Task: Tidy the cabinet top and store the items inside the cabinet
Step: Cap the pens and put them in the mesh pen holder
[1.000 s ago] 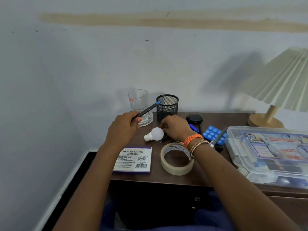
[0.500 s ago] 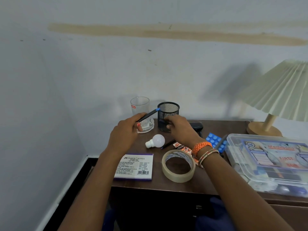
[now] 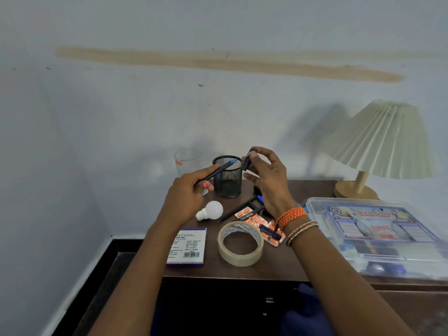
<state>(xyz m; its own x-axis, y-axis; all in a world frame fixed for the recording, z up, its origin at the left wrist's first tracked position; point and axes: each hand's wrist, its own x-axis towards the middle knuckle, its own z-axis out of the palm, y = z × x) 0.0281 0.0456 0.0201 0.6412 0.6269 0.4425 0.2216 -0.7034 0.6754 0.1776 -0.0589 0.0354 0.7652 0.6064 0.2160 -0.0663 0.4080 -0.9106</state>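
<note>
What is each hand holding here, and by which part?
Left hand grips a blue-tipped pen by its lower barrel. Right hand pinches a small dark pen-like item near its upper end.

A dark brown wooden cabinet top (image 3: 274, 269) stands against the wall. A black mesh pen holder (image 3: 228, 177) sits upright near its back edge. A clear glass (image 3: 188, 161) stands left of the holder. In front of the holder lie a white bulb (image 3: 210, 210), loose pens (image 3: 238, 207), orange pill strips (image 3: 258, 221), a tape roll (image 3: 240, 243) and a stamp pad box (image 3: 188, 246). To the holder's right are a clear first-aid box (image 3: 378, 235) and a lamp base (image 3: 355, 191).
</note>
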